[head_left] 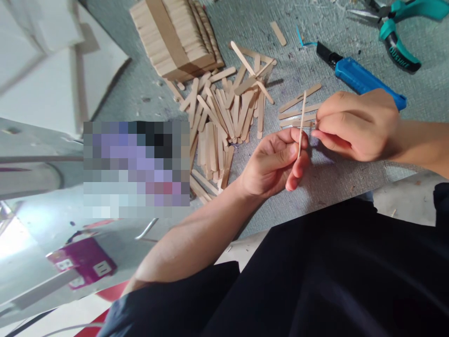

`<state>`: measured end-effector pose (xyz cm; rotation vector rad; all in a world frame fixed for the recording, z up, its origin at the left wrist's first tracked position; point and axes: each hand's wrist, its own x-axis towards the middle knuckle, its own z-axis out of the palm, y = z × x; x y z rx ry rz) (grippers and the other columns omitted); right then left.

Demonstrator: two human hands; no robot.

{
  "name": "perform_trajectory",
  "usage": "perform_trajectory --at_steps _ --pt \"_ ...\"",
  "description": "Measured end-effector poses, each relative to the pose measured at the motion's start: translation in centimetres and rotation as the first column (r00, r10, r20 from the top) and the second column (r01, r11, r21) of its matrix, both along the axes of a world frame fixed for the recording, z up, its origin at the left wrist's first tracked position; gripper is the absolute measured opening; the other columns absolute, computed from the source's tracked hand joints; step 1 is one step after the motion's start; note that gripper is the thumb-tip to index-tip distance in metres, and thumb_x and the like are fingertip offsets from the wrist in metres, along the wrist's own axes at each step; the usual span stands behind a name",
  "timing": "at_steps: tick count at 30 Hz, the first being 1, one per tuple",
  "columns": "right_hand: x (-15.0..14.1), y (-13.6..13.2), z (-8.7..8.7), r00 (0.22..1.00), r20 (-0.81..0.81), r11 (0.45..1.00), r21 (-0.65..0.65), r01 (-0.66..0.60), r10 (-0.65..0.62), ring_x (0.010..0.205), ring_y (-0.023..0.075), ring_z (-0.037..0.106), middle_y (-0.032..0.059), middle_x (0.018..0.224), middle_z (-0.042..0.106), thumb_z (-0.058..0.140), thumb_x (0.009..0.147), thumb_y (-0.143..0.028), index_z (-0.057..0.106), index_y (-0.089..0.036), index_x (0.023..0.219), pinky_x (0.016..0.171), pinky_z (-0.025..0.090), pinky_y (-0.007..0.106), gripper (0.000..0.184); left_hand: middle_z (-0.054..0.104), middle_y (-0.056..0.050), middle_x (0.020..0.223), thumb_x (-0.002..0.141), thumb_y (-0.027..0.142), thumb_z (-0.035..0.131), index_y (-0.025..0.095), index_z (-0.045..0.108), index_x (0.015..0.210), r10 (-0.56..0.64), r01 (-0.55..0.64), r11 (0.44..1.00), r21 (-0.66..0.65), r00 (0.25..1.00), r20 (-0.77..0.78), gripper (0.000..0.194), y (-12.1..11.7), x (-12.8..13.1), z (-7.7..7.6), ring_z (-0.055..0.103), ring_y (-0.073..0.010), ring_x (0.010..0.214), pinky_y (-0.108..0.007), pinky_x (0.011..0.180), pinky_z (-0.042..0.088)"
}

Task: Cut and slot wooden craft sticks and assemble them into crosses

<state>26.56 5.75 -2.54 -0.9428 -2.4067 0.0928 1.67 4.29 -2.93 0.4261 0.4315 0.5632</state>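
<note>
My left hand (275,161) pinches a thin wooden craft stick (302,119) upright between thumb and fingers, seen edge-on. My right hand (354,124) is curled just to the right of it, its fingertips at a few flat sticks (298,112) lying on the grey mat; whether it grips one I cannot tell. A loose heap of wooden sticks (224,117) lies to the left of both hands.
A banded bundle of sticks (177,37) sits at the far left of the mat. A blue utility knife (361,77) lies behind my right hand, teal pliers (396,28) at the far right. A purple power strip (84,262) lies on the floor at lower left.
</note>
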Motion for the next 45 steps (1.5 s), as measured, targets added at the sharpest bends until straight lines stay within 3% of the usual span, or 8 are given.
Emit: perform_trajectory --at_steps 3,7,11,18,24,33,41,45 --pt "-0.3 0.0 0.5 0.994 -0.059 0.996 0.014 -0.088 0.089 0.08 0.0177 0.07 0.0034 0.103 0.081 0.06 0.114 -0.043 0.07 -0.025 0.106 0.062 0.046 0.033 0.021 0.07 0.002 0.062 0.096 0.031 0.091 0.017 0.073 0.095 0.006 -0.005 0.999 0.034 1.0 -0.008 0.023 -0.1 0.0 0.1 0.058 -0.0074 0.036 -0.011 0.036 0.045" --pt "-0.7 -0.2 1.0 0.967 -0.224 0.98 -0.126 -0.152 0.121 0.082 0.0169 0.068 0.0018 0.098 0.076 0.056 0.115 -0.032 0.067 -0.026 0.104 0.069 0.051 0.032 0.016 0.07 0.001 0.061 0.099 0.031 0.088 0.017 0.073 0.095 -0.005 0.005 0.998 0.067 1.0 0.0 0.021 -0.1 -0.1 -0.1 0.055 -0.0065 0.034 -0.011 0.034 0.043" --pt "-1.0 -0.3 1.2 0.938 -0.314 0.966 -0.158 -0.204 0.147 0.078 0.0163 0.065 -0.0007 0.086 0.067 0.059 0.113 -0.022 0.062 -0.026 0.099 0.066 0.049 0.033 0.015 0.07 0.001 0.06 0.098 0.033 0.09 0.018 0.072 0.095 0.003 -0.001 0.998 0.062 0.999 -0.033 0.023 -0.2 -0.1 -0.2 0.054 -0.0072 0.033 -0.012 0.033 0.042" --pt "-0.9 -0.3 0.9 0.945 -0.324 0.915 -0.368 -0.163 0.038 0.068 0.0174 0.062 -0.0013 0.076 0.067 0.057 0.114 -0.044 0.062 -0.028 0.093 0.061 0.049 0.037 0.027 0.066 0.003 0.058 0.094 0.04 0.094 0.017 0.071 0.092 0.012 -0.006 0.996 0.085 0.998 -0.069 0.033 -0.2 0.1 0.1 0.05 -0.0061 0.031 -0.012 0.032 0.039" --pt "-1.1 -0.4 0.9 0.905 -0.415 0.969 -0.171 -0.176 0.091 0.078 0.0155 0.07 -0.0038 0.082 0.069 0.062 0.111 -0.028 0.062 -0.028 0.096 0.065 0.05 0.032 0.015 0.068 0.002 0.059 0.091 0.038 0.097 0.018 0.069 0.091 0.06 -0.056 0.996 0.063 0.995 -0.074 0.034 -0.2 0.2 0.0 0.052 -0.0066 0.032 -0.012 0.032 0.04" --pt "-0.7 0.4 0.3 0.956 -0.269 0.992 0.064 -0.107 0.121 0.076 0.0167 0.075 -0.0023 0.089 0.077 0.065 0.11 -0.035 0.062 -0.029 0.101 0.058 0.054 0.031 0.011 0.068 0.002 0.059 0.093 0.036 0.094 0.018 0.069 0.092 0.03 -0.028 0.998 0.064 0.999 -0.033 0.031 -0.1 0.2 0.0 0.053 -0.0077 0.033 -0.013 0.032 0.041" --pt "-0.3 0.6 0.0 0.977 -0.169 0.974 0.205 -0.094 0.13 0.076 0.0141 0.074 -0.0006 0.097 0.081 0.067 0.109 -0.033 0.061 -0.027 0.107 0.057 0.051 0.031 0.009 0.069 0.002 0.061 0.097 0.031 0.091 0.017 0.072 0.095 0.017 -0.019 0.998 0.062 0.999 0.031 0.023 -0.1 0.1 -0.3 0.053 -0.0062 0.034 -0.013 0.035 0.045" --pt "-0.5 0.5 0.5 0.979 -0.162 0.975 0.203 -0.09 0.124 0.076 0.0124 0.075 -0.002 0.094 0.079 0.065 0.111 -0.026 0.062 -0.024 0.104 0.06 0.054 0.027 0.008 0.069 0.003 0.061 0.098 0.029 0.089 0.017 0.07 0.096 0.0 -0.002 0.999 0.054 0.999 0.043 0.023 0.0 0.0 -0.4 0.053 -0.0062 0.034 -0.013 0.035 0.045"
